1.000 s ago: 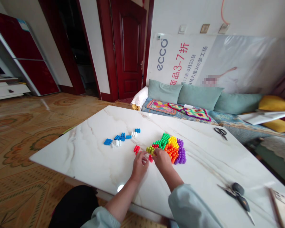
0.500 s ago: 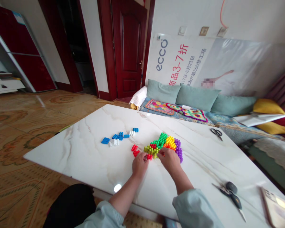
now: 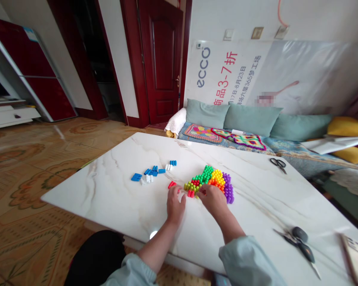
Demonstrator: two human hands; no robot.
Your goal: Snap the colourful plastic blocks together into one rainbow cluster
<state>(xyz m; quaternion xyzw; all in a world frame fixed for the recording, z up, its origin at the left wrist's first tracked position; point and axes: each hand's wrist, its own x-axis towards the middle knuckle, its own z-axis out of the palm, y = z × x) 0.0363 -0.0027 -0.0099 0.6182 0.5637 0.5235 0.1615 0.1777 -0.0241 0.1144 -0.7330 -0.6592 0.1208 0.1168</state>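
On a white marble table [image 3: 107, 198] lies a flat cluster of interlocked plastic beads [image 3: 211, 180] in green, yellow, orange, purple and red. My right hand [image 3: 211, 198] rests against the cluster's lower edge, hiding part of it. My left hand [image 3: 175, 205] is just left of it, with its fingertips close to a small cluster of red pegs [image 3: 191, 193]. Another red peg [image 3: 172, 184] lies above those fingers. Further left are loose blue pegs [image 3: 149, 172] and white pegs [image 3: 146, 180]. Whether either hand grips a small piece is hidden by the fingers.
A pair of black-handled scissors [image 3: 278, 165] lies near the table's far edge. A larger dark-handled pair [image 3: 300, 243] lies at the right front, near a framed or book-like item [image 3: 356, 258]. A sofa with cushions stands behind the table.
My hands have shifted slightly, and more of the orange and yellow beads show. One loose red peg no longer lies beside my left hand, and the view has tilted a little.
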